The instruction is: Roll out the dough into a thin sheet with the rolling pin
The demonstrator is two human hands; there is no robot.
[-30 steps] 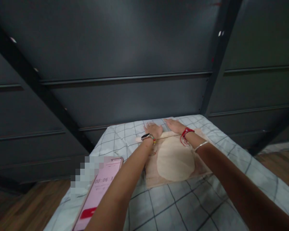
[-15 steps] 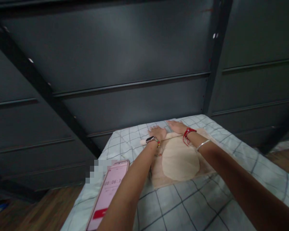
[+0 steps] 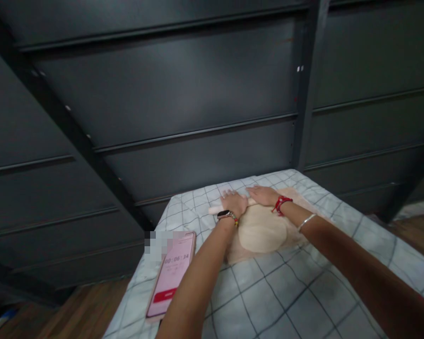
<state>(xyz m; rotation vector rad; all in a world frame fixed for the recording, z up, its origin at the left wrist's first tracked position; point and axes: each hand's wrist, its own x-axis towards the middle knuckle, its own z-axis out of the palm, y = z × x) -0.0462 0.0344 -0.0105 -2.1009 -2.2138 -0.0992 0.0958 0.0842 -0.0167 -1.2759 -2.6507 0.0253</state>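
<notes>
A thin, pale rolling pin (image 3: pixel 215 210) lies crosswise under both my hands, its left end sticking out. My left hand (image 3: pixel 235 203) presses flat on it, fingers stretched forward and slightly spread. To its right, my right hand (image 3: pixel 265 195) also lies over the pin with straight fingers, angled inward toward the left one. Below the pin, on my side, is a flat rounded sheet of dough (image 3: pixel 263 234). Under the dough is a thin brownish mat (image 3: pixel 237 257). The pin's right end is hidden by my right hand and wrist.
A pink-edged phone (image 3: pixel 175 270) showing a running timer lies left of my left forearm. A white checked cloth (image 3: pixel 254 296) covers the table. Dark metal panels (image 3: pixel 198 84) stand right behind the table's far edge. Wooden floor (image 3: pixel 88 306) shows at the lower left.
My hands have drawn slightly back toward me over the rolling pin. The dough sheet looks shorter from front to back. The whole view has shifted a little.
</notes>
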